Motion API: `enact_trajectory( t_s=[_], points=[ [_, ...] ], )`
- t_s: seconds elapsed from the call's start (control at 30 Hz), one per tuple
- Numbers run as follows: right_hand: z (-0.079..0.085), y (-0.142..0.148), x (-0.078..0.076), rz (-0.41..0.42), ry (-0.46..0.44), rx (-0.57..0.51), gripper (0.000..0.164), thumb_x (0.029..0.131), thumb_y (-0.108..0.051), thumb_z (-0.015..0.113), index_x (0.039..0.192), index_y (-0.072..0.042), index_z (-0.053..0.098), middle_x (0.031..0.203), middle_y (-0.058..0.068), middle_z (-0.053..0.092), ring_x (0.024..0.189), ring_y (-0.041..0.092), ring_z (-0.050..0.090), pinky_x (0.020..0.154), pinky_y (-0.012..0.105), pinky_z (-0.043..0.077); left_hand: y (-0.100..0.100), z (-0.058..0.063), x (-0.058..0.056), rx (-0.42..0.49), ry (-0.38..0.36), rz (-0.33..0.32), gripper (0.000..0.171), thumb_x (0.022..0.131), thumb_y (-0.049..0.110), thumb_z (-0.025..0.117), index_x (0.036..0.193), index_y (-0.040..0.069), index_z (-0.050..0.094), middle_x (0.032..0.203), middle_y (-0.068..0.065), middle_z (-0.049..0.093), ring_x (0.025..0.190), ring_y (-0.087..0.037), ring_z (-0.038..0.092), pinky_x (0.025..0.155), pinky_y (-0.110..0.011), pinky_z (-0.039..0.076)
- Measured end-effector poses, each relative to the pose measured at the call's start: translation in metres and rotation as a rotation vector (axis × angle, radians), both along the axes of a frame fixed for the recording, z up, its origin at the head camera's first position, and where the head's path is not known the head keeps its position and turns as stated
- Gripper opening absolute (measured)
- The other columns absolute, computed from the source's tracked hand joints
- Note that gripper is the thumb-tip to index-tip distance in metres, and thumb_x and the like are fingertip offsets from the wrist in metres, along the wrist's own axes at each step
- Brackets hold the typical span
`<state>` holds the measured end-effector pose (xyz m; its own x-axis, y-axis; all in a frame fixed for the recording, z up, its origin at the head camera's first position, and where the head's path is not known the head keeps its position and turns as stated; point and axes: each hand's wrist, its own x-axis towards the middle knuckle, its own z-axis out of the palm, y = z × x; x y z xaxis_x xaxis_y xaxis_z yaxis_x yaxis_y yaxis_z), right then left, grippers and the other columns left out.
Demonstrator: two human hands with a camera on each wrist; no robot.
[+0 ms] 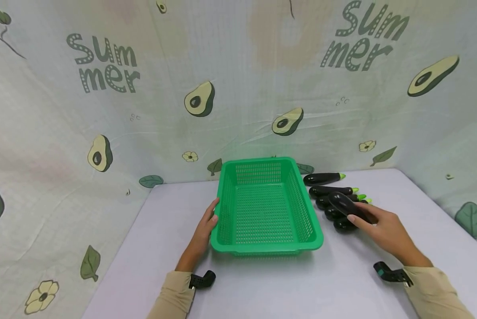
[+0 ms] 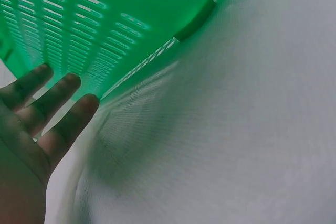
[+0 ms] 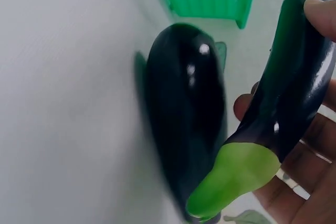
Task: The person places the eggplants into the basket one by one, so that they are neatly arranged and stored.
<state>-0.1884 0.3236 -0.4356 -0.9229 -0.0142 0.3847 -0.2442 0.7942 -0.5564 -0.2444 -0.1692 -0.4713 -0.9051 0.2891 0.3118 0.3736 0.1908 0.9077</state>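
Observation:
A green plastic basket [image 1: 264,248] with slotted walls stands in the middle of the table, and nothing lies inside it. At its left side my left hand [image 1: 200,235] touches the wall; the left wrist view shows straight, spread fingers [image 2: 68,119] against the slots. My right hand [image 1: 386,228] grips a dark, glossy eggplant [image 1: 344,204] with a green stem, lifted over the others. In the right wrist view, thumb and fingers wrap this eggplant [image 3: 294,77], while another eggplant [image 3: 184,103] lies on the table beside it.
Several more eggplants [image 1: 322,178] lie in a row along the right side of the basket, stems pointing right. A white cloth covers the table [image 1: 270,292]. Behind it hangs a curtain [image 1: 238,88] printed with avocados. Each wrist carries a black camera [image 1: 202,280].

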Motion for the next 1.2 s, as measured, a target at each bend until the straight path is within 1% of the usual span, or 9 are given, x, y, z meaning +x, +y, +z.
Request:
enact_trajectory(
  t_s=[0.1, 0.23, 0.33, 0.47, 0.57, 0.7, 0.93, 1.1, 1.2],
  points=[
    [0.007, -0.007, -0.003, 0.003, -0.069, -0.008, 0.060, 0.095, -0.041, 0.069, 0.134, 0.003, 0.060, 0.126, 0.031, 0.061, 0.106, 0.039, 0.062, 0.071, 0.023, 0.049, 0.000, 0.000, 0.001, 0.009, -0.011, 0.007, 0.055, 0.108, 0.029, 0.036, 0.161, 0.018, 0.024, 0.165, -0.010, 0.018, 0.150, -0.029, 0.013, 0.115, -0.061, 0.010],
    [0.014, -0.013, -0.006, 0.012, -0.145, -0.037, 0.068, 0.098, -0.044, 0.064, 0.140, 0.008, 0.052, 0.124, 0.030, 0.061, 0.101, 0.035, 0.060, 0.066, 0.027, 0.050, 0.001, -0.001, 0.000, 0.032, -0.026, 0.007, 0.057, 0.107, 0.029, 0.038, 0.161, 0.020, 0.024, 0.165, -0.010, 0.018, 0.150, -0.030, 0.013, 0.115, -0.061, 0.010],
    [0.015, -0.016, -0.011, 0.015, -0.154, -0.041, 0.068, 0.098, -0.044, 0.063, 0.140, 0.009, 0.051, 0.120, 0.028, 0.063, 0.098, 0.031, 0.058, 0.065, 0.028, 0.049, 0.001, -0.003, -0.002, 0.051, -0.026, 0.000, 0.057, 0.107, 0.027, 0.038, 0.161, 0.019, 0.023, 0.165, -0.011, 0.017, 0.150, -0.030, 0.013, 0.115, -0.060, 0.010],
    [0.014, -0.019, -0.020, 0.018, -0.142, -0.025, 0.068, 0.098, -0.045, 0.063, 0.139, 0.008, 0.053, 0.122, 0.028, 0.063, 0.102, 0.035, 0.060, 0.074, 0.039, 0.053, 0.003, -0.004, -0.005, 0.070, -0.025, -0.021, 0.056, 0.107, 0.026, 0.036, 0.161, 0.018, 0.022, 0.165, -0.011, 0.015, 0.150, -0.030, 0.011, 0.115, -0.060, 0.008],
    [0.013, -0.024, -0.026, 0.026, -0.141, -0.023, 0.068, 0.098, -0.046, 0.062, 0.140, 0.007, 0.053, 0.124, 0.030, 0.061, 0.106, 0.038, 0.060, 0.081, 0.050, 0.052, 0.004, -0.005, -0.005, 0.072, -0.031, -0.028, 0.057, 0.107, 0.027, 0.036, 0.161, 0.018, 0.022, 0.165, -0.011, 0.014, 0.149, -0.031, 0.012, 0.115, -0.060, 0.009],
    [0.018, -0.031, -0.033, 0.051, -0.169, -0.067, 0.070, 0.099, -0.048, 0.059, 0.142, 0.006, 0.050, 0.127, 0.030, 0.059, 0.110, 0.041, 0.060, 0.083, 0.053, 0.051, 0.003, -0.005, -0.002, 0.068, -0.033, -0.020, 0.058, 0.106, 0.028, 0.036, 0.161, 0.019, 0.021, 0.165, -0.010, 0.014, 0.149, -0.031, 0.012, 0.115, -0.061, 0.010],
    [0.027, -0.034, -0.035, 0.083, -0.220, -0.179, 0.073, 0.101, -0.048, 0.055, 0.146, 0.008, 0.043, 0.140, 0.033, 0.049, 0.123, 0.048, 0.052, 0.093, 0.060, 0.047, 0.003, -0.006, -0.001, 0.061, -0.023, -0.011, 0.056, 0.107, 0.029, 0.034, 0.161, 0.021, 0.022, 0.165, -0.009, 0.014, 0.150, -0.031, 0.012, 0.114, -0.062, 0.009],
    [0.029, -0.033, -0.037, 0.080, -0.229, -0.200, 0.074, 0.101, -0.049, 0.055, 0.146, 0.008, 0.043, 0.140, 0.033, 0.049, 0.124, 0.047, 0.052, 0.093, 0.058, 0.047, 0.003, -0.005, 0.001, 0.044, -0.038, 0.000, 0.056, 0.107, 0.031, 0.034, 0.161, 0.022, 0.022, 0.165, -0.009, 0.014, 0.150, -0.031, 0.012, 0.115, -0.063, 0.009],
    [0.029, -0.034, -0.039, 0.081, -0.227, -0.219, 0.074, 0.100, -0.049, 0.057, 0.146, 0.007, 0.044, 0.138, 0.031, 0.051, 0.123, 0.044, 0.053, 0.086, 0.038, 0.054, 0.004, -0.004, 0.001, 0.049, -0.048, -0.002, 0.057, 0.107, 0.032, 0.034, 0.161, 0.023, 0.021, 0.166, -0.008, 0.014, 0.150, -0.030, 0.012, 0.115, -0.062, 0.010]
  ],
)
